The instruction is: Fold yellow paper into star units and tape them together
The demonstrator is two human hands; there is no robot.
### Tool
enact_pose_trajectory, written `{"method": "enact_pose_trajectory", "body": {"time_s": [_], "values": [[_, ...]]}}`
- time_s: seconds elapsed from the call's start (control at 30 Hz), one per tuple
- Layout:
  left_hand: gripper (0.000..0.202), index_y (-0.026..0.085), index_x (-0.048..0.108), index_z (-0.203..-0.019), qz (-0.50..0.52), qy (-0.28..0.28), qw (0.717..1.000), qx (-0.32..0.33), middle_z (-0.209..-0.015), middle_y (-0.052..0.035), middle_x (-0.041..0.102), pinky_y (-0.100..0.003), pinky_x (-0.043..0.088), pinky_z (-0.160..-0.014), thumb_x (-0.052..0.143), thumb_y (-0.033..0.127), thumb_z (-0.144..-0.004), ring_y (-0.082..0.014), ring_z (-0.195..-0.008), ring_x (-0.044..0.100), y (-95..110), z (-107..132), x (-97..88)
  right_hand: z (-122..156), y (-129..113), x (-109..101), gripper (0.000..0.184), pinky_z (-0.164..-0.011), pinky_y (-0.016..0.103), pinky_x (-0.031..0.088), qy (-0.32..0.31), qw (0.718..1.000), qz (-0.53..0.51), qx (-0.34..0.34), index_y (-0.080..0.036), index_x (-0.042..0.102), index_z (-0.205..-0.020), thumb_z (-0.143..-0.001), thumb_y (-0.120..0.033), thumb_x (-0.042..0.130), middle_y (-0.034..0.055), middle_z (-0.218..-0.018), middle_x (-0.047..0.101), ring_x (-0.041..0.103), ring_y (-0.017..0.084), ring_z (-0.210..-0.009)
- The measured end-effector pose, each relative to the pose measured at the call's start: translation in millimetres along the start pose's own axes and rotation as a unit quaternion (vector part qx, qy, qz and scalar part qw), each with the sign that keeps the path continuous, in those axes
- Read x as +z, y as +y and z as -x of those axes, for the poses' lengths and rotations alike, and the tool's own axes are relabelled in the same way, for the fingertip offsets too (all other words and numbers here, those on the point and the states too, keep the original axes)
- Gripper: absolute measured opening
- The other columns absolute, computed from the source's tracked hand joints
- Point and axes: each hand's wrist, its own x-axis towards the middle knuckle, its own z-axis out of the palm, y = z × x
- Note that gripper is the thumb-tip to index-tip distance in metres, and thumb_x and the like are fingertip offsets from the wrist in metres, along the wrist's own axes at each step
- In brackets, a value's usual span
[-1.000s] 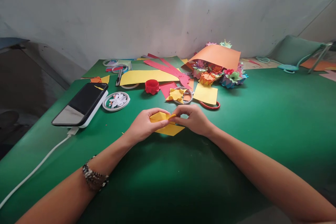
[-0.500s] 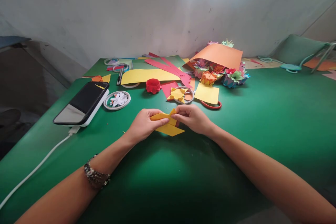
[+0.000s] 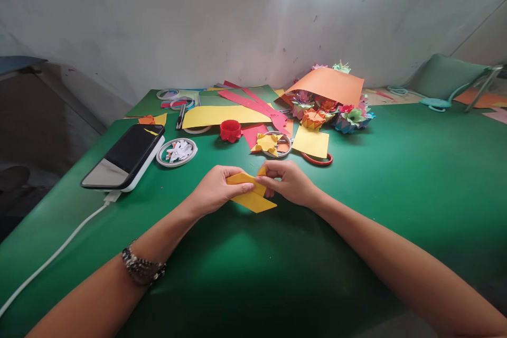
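Between my hands is a folded piece of yellow paper (image 3: 254,202), held above the green table (image 3: 222,274). My left hand (image 3: 217,188) pinches its left side, thumb on top. With thumb and fingers my right hand (image 3: 288,182) grips the upper right corner, which covers part of that fold. Just beyond my hands lie a yellow cut-paper piece (image 3: 268,143) on a roll of tape (image 3: 285,153) and a yellow paper square (image 3: 311,141) over red-handled scissors (image 3: 317,160). A red paper cup shape (image 3: 230,130) stands to their left.
A phone (image 3: 127,156) rests on a white block with a white cable (image 3: 59,253) at left. Beside it, a tape ring (image 3: 177,152) holds white paper scraps. Paper flowers (image 3: 352,118) under an orange sheet (image 3: 328,84) sit at back right, near red strips (image 3: 253,103).
The yellow paper has tilted, so more of its upper face shows, and its lower edge sits slightly lower. Both hands keep their grip and have shifted very little.
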Motion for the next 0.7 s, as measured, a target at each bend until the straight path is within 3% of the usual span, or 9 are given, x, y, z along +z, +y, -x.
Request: {"method": "enact_pose_trajectory", "body": {"time_s": [0.07,0.13,0.23,0.3,0.43,0.6,0.7], "values": [[0.022,0.014,0.062,-0.066,0.010,0.005,1.000,0.000,-0.057,0.0018,0.057,-0.018,0.039,-0.048,0.069,0.032,-0.057,-0.0099,-0.052,0.051,0,0,0.6,1,0,1,0.018,-0.043,0.018,0.041,0.007,1.000,0.000,-0.001,-0.017,0.044,-0.061,-0.074,-0.026,0.052,-0.0050,-0.046,0.050,0.051,0.007,-0.042],[0.035,0.014,0.060,-0.085,0.043,0.031,0.999,0.006,-0.063,0.0015,0.060,-0.019,0.041,-0.052,0.070,0.032,-0.057,-0.0112,-0.056,0.055,0,-1,0.6,1,0,1,0.017,-0.043,0.018,0.041,0.026,0.999,-0.016,-0.010,-0.018,0.043,-0.063,-0.076,-0.026,0.049,-0.0054,-0.045,0.050,0.051,0.007,-0.042],[0.066,0.016,0.042,-0.115,0.134,0.076,0.988,0.010,-0.075,-0.0018,0.064,-0.023,0.045,-0.061,0.071,0.033,-0.058,-0.0131,-0.063,0.059,-2,-3,0.4,0,1,2,0.016,-0.045,0.019,0.041,0.088,0.995,-0.049,-0.024,-0.018,0.042,-0.067,-0.078,-0.029,0.046,-0.0046,-0.049,0.051,0.052,0.008,-0.045],[0.074,0.016,0.033,-0.121,0.194,0.079,0.978,0.008,-0.084,-0.0059,0.065,-0.026,0.046,-0.067,0.071,0.033,-0.060,-0.0145,-0.069,0.061,-5,-5,1.4,-2,2,4,0.016,-0.047,0.020,0.041,0.140,0.988,-0.062,-0.029,-0.018,0.043,-0.069,-0.078,-0.030,0.046,-0.0044,-0.052,0.050,0.051,0.008,-0.048],[0.055,0.014,0.049,-0.107,0.223,0.016,0.975,0.010,-0.091,-0.0088,0.064,-0.028,0.046,-0.073,0.071,0.034,-0.060,-0.0181,-0.080,0.061,-10,-6,7.5,-3,2,8,0.015,-0.047,0.019,0.037,0.165,0.984,-0.071,-0.021,-0.016,0.046,-0.072,-0.076,-0.031,0.048,-0.0059,-0.053,0.042,0.042,0.006,-0.048],[0.033,0.012,0.060,-0.076,0.152,0.075,0.986,-0.001,-0.076,-0.0037,0.064,-0.027,0.043,-0.066,0.072,0.034,-0.054,-0.0164,-0.071,0.058,-10,-5,11.7,-2,2,11,0.012,-0.053,0.019,0.039,0.116,0.992,-0.039,-0.028,-0.016,0.049,-0.072,-0.074,-0.027,0.050,-0.0020,-0.066,0.048,0.046,0.007,-0.060],[0.024,0.013,0.059,-0.067,0.074,0.047,0.996,-0.010,-0.065,-0.0001,0.060,-0.024,0.040,-0.058,0.069,0.031,-0.055,-0.0141,-0.062,0.055,-8,-4,10.9,-1,2,8,0.013,-0.058,0.020,0.042,0.097,0.993,0.003,-0.061,-0.017,0.052,-0.083,-0.071,-0.022,0.055,-0.0011,-0.073,0.051,0.049,0.008,-0.065]]}}
